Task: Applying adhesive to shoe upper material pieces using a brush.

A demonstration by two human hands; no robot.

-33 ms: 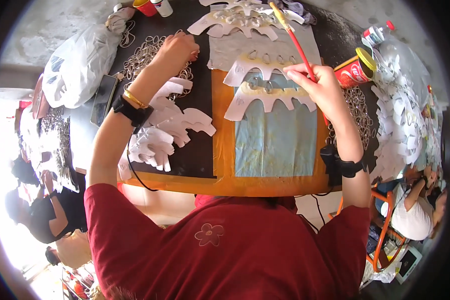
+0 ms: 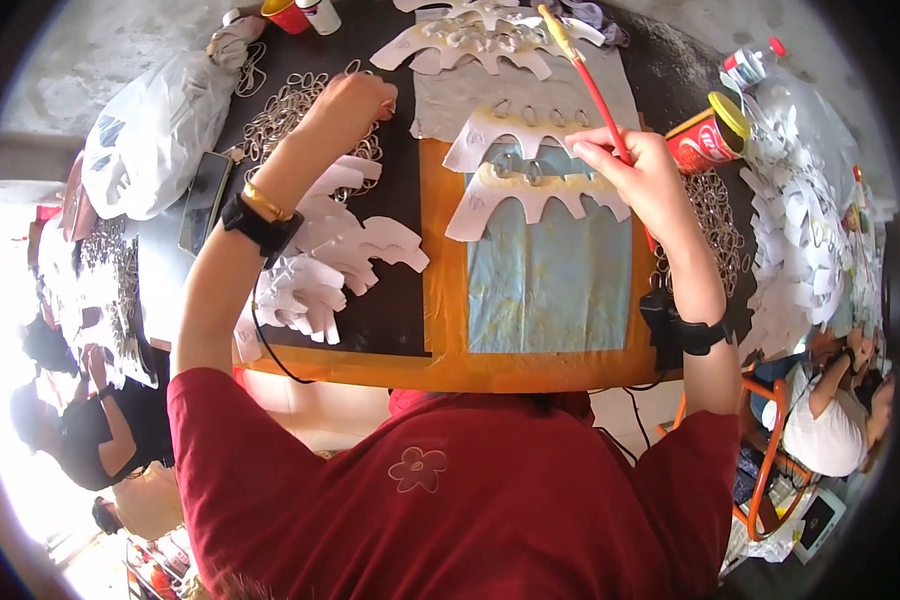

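Near to far, blue sheet as landmark. Blue sheet (image 2: 550,300) lies on the dark worktop (image 2: 390,315), orange tape along its near edge. Left of it: heap of white cut-outs (image 2: 310,282). On its far part: near strip (image 2: 545,190), toothed, yellowish smear along its far edge, a few metal loops there. Right of the sheet: right loop pile (image 2: 705,225). Second strip (image 2: 520,130) spans the sheet's far end, loops sticking out past its smeared edge. Right hand (image 2: 635,170) is by the sheet's far right corner, grip closed round the red brush (image 2: 595,95); brush tip, coated yellow, points away beyond the sheet. Thumb and forefinger meet beside the second strip; can't tell if they pinch anything else. Left hand (image 2: 350,110) is beyond and left of the sheet, at the left loop pile (image 2: 280,120), fingers bent; grip contents hidden, can't tell. Delta vs previous frame: near nil. Left knuckles a touch lower, view drifts slightly; brush, strips and loops stay put. My read: no progress on the strips, any action is in the left fingers. Beyond the sheet to the right: red can (image 2: 705,140). Straight beyond: grey sheet (image 2: 450,105), then far strip (image 2: 440,52) with loops heaped on it.
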